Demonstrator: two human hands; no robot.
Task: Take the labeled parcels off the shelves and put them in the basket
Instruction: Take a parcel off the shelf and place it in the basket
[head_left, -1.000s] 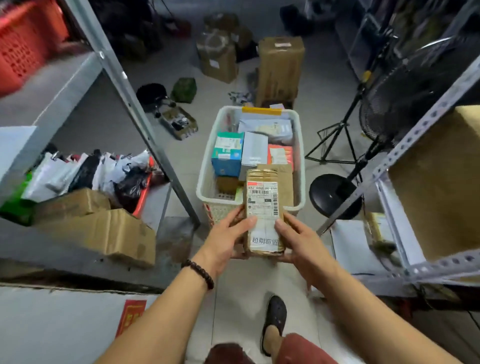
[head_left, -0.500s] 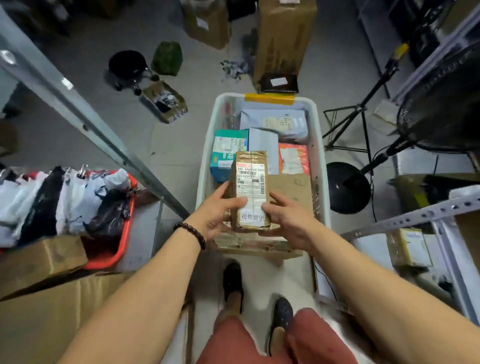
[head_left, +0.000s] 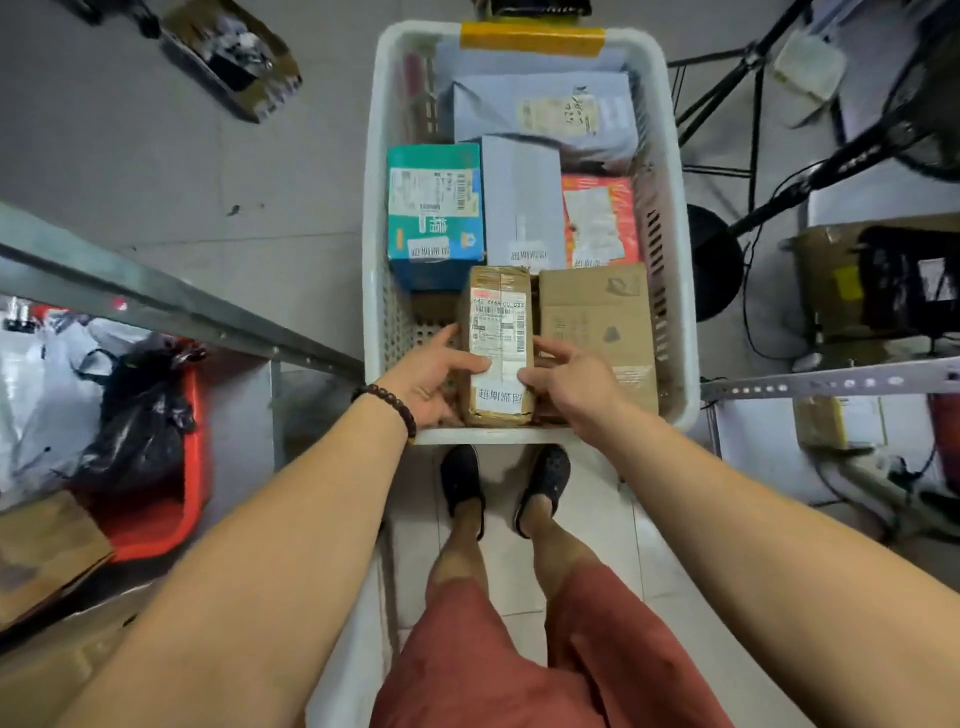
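Grey floor tiles (head_left: 208, 171) surround the white basket (head_left: 376, 208). The person's left hand (head_left: 431, 379) and right hand (head_left: 571, 379) grasp the labeled parcel (head_left: 498, 338) at its near edge, beside a brown box (head_left: 597, 322).

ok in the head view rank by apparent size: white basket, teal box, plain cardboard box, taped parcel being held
1. white basket
2. plain cardboard box
3. teal box, close behind
4. taped parcel, narrowest; possibly nearer the camera, so unsure against the teal box
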